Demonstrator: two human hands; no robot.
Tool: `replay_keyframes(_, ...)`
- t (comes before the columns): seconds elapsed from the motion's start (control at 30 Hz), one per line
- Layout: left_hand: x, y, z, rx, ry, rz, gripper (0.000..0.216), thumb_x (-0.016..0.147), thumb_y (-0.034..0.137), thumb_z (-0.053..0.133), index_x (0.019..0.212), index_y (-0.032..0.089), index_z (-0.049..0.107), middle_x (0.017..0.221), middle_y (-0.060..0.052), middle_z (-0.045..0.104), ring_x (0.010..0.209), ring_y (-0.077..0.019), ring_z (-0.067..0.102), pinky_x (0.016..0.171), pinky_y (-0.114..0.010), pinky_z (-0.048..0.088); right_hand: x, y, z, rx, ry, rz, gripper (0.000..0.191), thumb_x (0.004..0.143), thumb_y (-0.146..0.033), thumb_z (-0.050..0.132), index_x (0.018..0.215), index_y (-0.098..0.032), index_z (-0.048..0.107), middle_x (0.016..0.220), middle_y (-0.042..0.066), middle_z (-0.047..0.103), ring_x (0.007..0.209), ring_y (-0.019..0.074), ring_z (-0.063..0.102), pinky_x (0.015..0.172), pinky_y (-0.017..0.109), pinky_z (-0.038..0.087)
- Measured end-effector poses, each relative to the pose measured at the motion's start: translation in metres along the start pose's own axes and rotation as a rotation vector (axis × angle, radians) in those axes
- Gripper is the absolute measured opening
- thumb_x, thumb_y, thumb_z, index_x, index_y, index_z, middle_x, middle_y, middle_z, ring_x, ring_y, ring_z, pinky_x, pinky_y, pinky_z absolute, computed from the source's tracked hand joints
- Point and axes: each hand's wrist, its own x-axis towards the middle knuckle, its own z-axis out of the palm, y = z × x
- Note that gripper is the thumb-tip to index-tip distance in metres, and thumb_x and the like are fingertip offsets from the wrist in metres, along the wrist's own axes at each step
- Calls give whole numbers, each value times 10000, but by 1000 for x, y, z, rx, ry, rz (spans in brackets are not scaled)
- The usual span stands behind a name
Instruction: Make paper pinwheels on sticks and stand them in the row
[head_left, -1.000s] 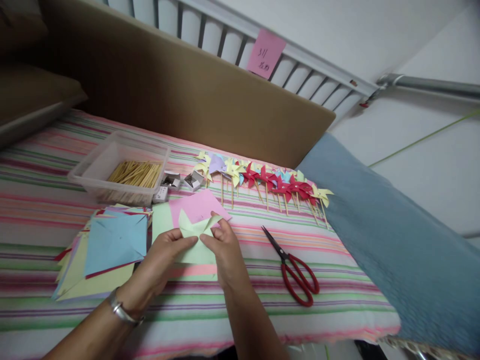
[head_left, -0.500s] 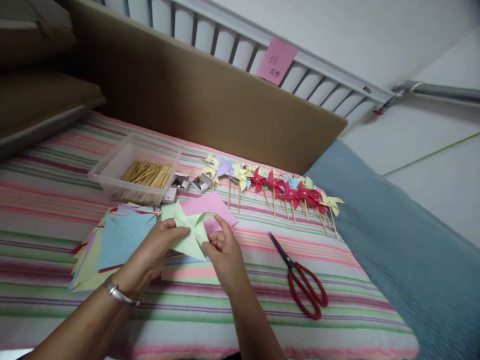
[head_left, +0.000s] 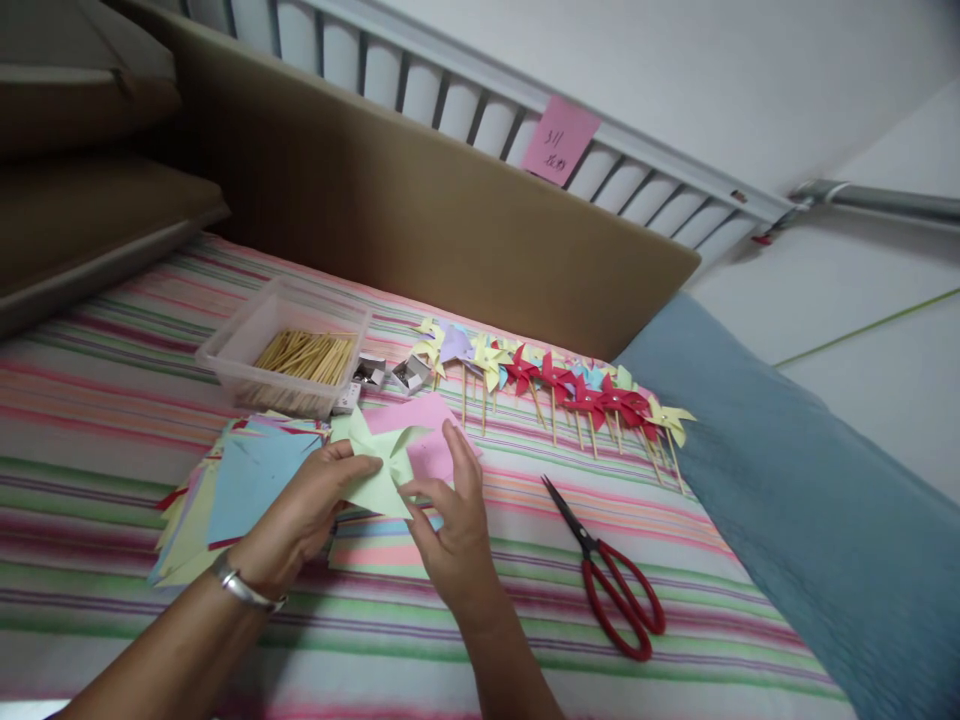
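Observation:
My left hand (head_left: 322,490) pinches a light green paper pinwheel (head_left: 382,490), its thumb pressing near the middle where the folded points meet. One flap of it curls up at the right. At the sheet's lower right corner, the thumb and a finger of my right hand (head_left: 454,520) close on the paper edge, while its other fingers are raised and spread. A pink sheet (head_left: 435,430) lies just behind the pinwheel. To the left is a stack of cut coloured paper, a blue sheet (head_left: 259,480) on top, partly hidden by my left forearm.
A clear plastic box (head_left: 217,350) holds thin wooden sticks (head_left: 307,355). Beside it sit small open boxes (head_left: 410,374) of metal bits. Finished pinwheels (head_left: 555,378) on sticks lie in a row at the back. Red-handled scissors (head_left: 607,570) rest at the right. A cardboard panel (head_left: 420,210) stands behind.
My right hand has let the upper right flap go and shifted down to the lower corner, its upper fingers lifting. The left hand keeps its hold. The view has tilted slightly.

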Motion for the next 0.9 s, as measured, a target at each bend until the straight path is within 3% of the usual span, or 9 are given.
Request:
replay_keyframes(0.17, -1, 0, 4, 41, 12, 9, 73, 587, 189, 692, 637, 150, 656, 577, 7, 660, 506, -113, 542, 536, -219, 412, 2, 0, -1, -6, -59, 67, 91, 808, -202, 586, 764, -220, 664, 1496, 27, 244, 1383, 263, 159, 1088, 471, 183)
replay_keyframes(0.53, 2, -14, 11, 120, -9, -3, 203, 564, 197, 711, 754, 126, 716, 629, -13, 678, 544, -117, 539, 533, -205, 385, 3, 0, 4, -5, -30, 348, 76, 759, -198, 614, 685, -190, 631, 1434, 106, 363, 1358, 286, 217, 1055, 480, 238)
replay_keyframes(0.9, 4, -18, 10, 134, -48, -2, 201, 574, 232, 729, 756, 148, 733, 640, -16, 677, 553, -126, 539, 553, -218, 384, 4, -1, 1, -56, -35, 394, 81, 752, -169, 599, 676, -185, 622, 1413, 125, 390, 1353, 273, 234, 1063, 480, 218)
